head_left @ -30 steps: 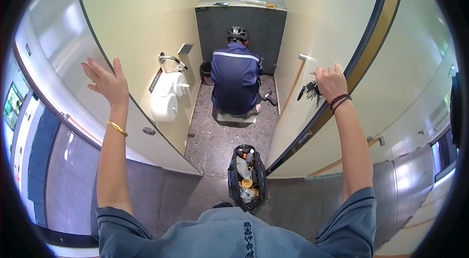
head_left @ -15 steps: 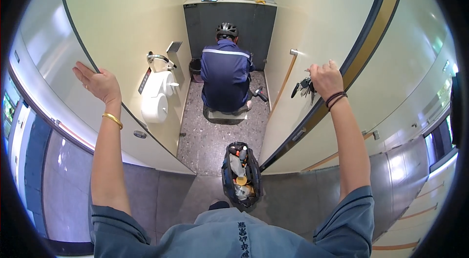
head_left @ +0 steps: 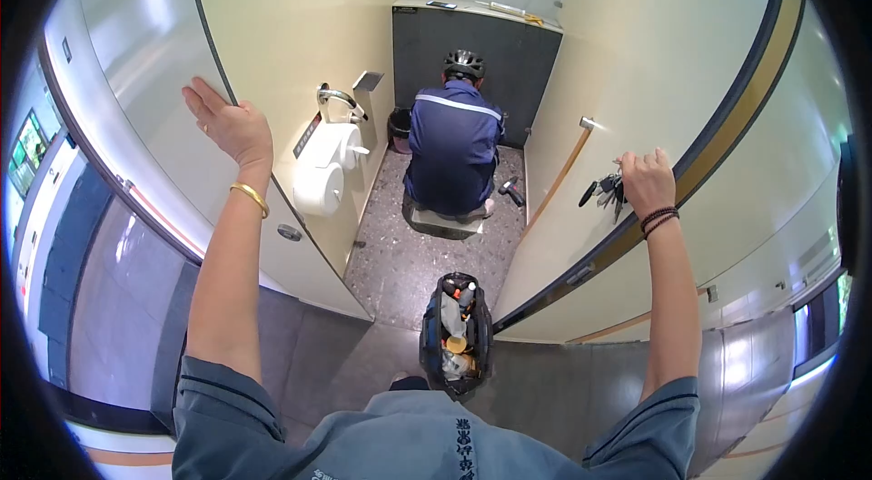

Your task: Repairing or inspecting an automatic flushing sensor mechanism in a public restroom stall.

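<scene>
My left hand point(head_left: 232, 128) is raised at the left, its fingers stretched out beside the edge of the cream panel point(head_left: 136, 44). A gold bangle point(head_left: 250, 199) circles that wrist. My right hand point(head_left: 647, 178) is closed on a bunch of keys point(head_left: 610, 195), which hangs from the fingers beside the dark-edged right panel point(head_left: 581, 276). Dark beads point(head_left: 660, 220) ring this wrist. Between the panels, a person in a dark blue jacket point(head_left: 457, 139) and black helmet point(head_left: 464, 65) sits low, back turned to me; that person's hands are mostly hidden.
An open tool bag point(head_left: 426, 339) stands at the stall's entrance. Inside are a drill point(head_left: 513, 191) on the floor, a bin point(head_left: 400, 129), a white paper dispenser point(head_left: 320, 188) and a wooden grab bar point(head_left: 560, 174). A phone point(head_left: 441, 5) lies on the back ledge.
The stall and the seated person now appear farther right in the picture, as the view has shifted. Both my hands stay raised by the panels; the keys remain in my right hand.
</scene>
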Demonstrator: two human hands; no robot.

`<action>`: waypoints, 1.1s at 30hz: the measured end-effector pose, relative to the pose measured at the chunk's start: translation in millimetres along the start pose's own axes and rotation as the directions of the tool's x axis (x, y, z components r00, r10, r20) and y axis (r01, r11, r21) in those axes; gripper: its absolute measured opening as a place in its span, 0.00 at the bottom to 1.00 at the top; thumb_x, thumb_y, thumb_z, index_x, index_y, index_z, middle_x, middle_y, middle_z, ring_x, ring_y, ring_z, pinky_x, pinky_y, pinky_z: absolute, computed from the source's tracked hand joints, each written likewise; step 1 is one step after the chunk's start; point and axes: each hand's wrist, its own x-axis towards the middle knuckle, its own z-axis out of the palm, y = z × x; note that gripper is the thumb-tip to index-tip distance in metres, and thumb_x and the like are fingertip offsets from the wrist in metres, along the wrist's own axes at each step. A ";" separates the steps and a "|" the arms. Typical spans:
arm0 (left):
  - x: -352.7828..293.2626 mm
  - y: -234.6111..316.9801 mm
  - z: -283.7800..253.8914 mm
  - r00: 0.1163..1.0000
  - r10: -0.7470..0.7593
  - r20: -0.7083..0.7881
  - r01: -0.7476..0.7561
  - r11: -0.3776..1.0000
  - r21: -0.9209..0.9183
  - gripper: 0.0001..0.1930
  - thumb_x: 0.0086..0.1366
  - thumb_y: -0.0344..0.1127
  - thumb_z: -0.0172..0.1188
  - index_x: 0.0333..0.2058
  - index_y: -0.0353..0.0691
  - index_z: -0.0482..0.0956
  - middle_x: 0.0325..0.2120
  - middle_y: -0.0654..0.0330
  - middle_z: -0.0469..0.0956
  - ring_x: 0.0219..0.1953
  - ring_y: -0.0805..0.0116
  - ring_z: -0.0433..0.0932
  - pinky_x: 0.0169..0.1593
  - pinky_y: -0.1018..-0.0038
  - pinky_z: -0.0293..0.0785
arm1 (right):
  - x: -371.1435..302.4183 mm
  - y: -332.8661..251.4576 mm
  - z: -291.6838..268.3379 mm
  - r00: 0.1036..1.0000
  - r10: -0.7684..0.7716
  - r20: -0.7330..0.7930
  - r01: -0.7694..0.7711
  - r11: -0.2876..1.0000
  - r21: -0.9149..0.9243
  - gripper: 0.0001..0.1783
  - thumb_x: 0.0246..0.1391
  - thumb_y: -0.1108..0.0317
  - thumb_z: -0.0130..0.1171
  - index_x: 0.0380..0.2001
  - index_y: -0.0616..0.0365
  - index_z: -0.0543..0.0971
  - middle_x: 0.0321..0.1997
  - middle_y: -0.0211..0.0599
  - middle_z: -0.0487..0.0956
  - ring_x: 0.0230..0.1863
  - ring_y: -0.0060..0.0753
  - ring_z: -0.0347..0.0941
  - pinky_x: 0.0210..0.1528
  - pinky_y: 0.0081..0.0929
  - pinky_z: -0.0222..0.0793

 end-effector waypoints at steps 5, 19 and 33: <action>5.4 -12.3 0.4 1.000 0.005 -0.007 -0.004 1.000 0.022 0.40 0.55 0.25 0.54 0.67 0.32 0.48 0.67 0.40 0.49 0.71 0.48 0.47 0.67 0.50 0.48 | 9.2 -8.8 1.5 0.999 -0.009 -0.034 0.009 1.000 0.016 0.14 0.62 0.58 0.50 0.24 0.51 0.74 0.17 0.34 0.77 0.26 0.34 0.77 0.54 0.39 0.67; -3.6 8.0 -12.5 0.989 -0.089 0.118 0.095 0.994 -0.045 0.43 0.53 0.23 0.55 0.67 0.34 0.46 0.68 0.37 0.42 0.70 0.40 0.43 0.69 0.46 0.43 | -11.9 5.8 57.8 0.998 0.065 0.023 -0.067 0.992 0.107 0.11 0.61 0.66 0.51 0.26 0.58 0.73 0.24 0.42 0.76 0.33 0.44 0.73 0.56 0.41 0.64; -2.8 5.5 -13.1 0.987 -0.086 0.137 0.084 0.996 0.027 0.46 0.52 0.26 0.60 0.67 0.34 0.44 0.68 0.38 0.41 0.71 0.42 0.43 0.68 0.45 0.45 | -2.8 2.9 60.9 0.994 0.077 0.083 -0.088 0.987 0.135 0.12 0.64 0.66 0.48 0.30 0.62 0.75 0.23 0.45 0.76 0.33 0.44 0.74 0.64 0.44 0.62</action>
